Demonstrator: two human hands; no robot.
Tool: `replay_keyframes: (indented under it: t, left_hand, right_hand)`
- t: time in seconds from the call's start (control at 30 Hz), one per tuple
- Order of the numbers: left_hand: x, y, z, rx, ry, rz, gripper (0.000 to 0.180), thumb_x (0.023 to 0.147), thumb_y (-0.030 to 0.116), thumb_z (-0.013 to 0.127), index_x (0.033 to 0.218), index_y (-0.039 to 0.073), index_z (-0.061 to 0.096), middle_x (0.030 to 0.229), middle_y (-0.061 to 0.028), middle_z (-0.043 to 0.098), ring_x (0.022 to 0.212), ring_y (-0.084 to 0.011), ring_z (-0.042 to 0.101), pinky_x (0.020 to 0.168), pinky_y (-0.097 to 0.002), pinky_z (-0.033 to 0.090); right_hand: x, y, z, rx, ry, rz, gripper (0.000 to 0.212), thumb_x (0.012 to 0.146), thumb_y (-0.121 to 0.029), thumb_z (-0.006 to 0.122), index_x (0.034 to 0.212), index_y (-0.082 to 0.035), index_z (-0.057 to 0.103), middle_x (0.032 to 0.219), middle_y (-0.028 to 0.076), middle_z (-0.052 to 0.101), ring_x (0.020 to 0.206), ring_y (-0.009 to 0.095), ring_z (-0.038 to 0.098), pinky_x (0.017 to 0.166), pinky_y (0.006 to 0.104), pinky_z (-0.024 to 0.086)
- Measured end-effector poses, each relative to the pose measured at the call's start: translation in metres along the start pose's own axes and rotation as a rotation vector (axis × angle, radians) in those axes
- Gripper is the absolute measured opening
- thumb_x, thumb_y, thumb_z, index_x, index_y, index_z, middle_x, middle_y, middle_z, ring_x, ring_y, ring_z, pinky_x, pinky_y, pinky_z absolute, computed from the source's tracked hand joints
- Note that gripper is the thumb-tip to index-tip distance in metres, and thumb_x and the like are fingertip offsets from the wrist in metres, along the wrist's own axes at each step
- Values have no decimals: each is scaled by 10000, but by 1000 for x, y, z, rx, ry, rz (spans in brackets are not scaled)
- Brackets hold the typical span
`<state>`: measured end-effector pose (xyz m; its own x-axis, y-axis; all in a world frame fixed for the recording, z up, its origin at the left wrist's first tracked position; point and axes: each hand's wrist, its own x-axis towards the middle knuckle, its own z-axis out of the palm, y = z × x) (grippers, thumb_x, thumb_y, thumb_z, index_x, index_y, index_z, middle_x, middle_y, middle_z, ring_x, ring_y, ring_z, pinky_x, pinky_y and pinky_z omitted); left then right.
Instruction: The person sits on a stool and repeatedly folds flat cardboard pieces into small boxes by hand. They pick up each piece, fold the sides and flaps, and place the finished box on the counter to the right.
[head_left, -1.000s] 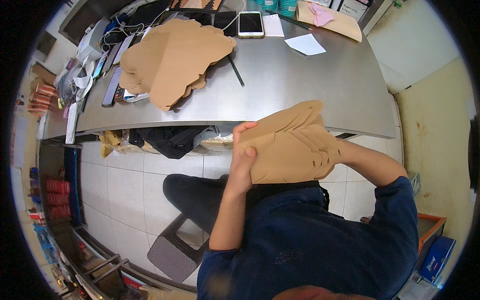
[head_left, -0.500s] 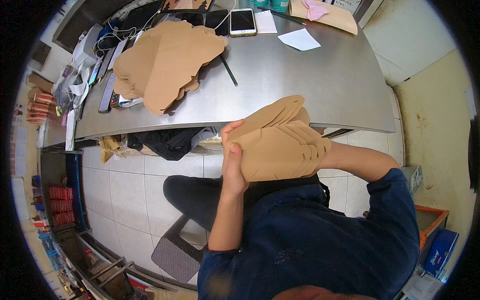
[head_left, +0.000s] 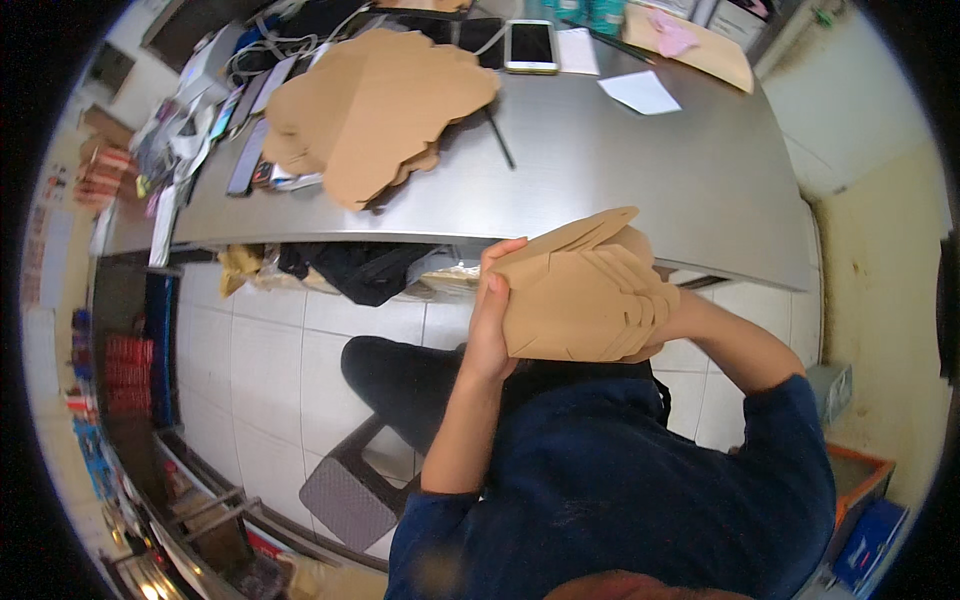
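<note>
Both hands clamp the folded cardboard box (head_left: 580, 300) above the lap: left hand (head_left: 492, 310) grips its edge, right hand (probably underneath) is hidden. A loose flap could spring open.

Head camera looks steeply down, near the steel table (head_left: 640, 170).

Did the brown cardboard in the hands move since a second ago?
Yes. The cardboard piece in the left hand has folded narrower and drawn left, toward the person; its top edge still overlaps the near edge of the steel table.
</note>
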<state>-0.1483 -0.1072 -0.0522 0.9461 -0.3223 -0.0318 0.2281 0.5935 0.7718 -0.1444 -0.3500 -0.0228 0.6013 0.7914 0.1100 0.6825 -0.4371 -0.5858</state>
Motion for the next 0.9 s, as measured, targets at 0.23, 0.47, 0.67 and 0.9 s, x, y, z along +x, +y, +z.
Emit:
replay_keyframes:
  t: [0.23, 0.47, 0.67, 0.9]
  left_hand:
    - [7, 12, 20, 337, 14, 327, 754, 963, 593, 618, 1445, 64, 383, 1369, -149, 507, 1269, -248, 525, 1053, -375, 437]
    - [56, 92, -21, 1388, 406, 776, 532, 794, 228, 850, 1254, 45, 655, 1250, -136, 656, 1206, -297, 581, 1048, -438, 439]
    - [97, 144, -76, 2071, 397, 651, 371, 868, 357, 773, 1173, 150, 743, 1141, -71, 712, 1144, -286, 628, 978, -445, 467]
    - [107, 151, -81, 1919, 381, 609, 221, 927, 290, 699, 1082, 149, 770, 959, -128, 751, 919, -330, 714, 785, -449, 548]
  right_hand:
    - [-14, -60, -76, 594, 277, 404, 445, 857, -134, 818, 1240, 19, 649, 1249, 140, 661, 1171, 169, 597, 868, 345, 549]
    - [-75, -35, -135, -360, 638, 609, 428, 857, -167, 826, 1201, 28, 665, 1117, 150, 674, 1058, 277, 629, 955, 368, 476]
    - [-86, 44, -180, -444, 591, 658, 425, 909, -146, 747, 1287, 0, 618, 1264, 195, 622, 1177, 358, 585, 1021, 380, 456]
    - [-55, 13, -166, -1096, 940, 403, 418, 926, -133, 726, 1311, -41, 594, 1357, 184, 593, 1268, 353, 562, 1124, 440, 389]
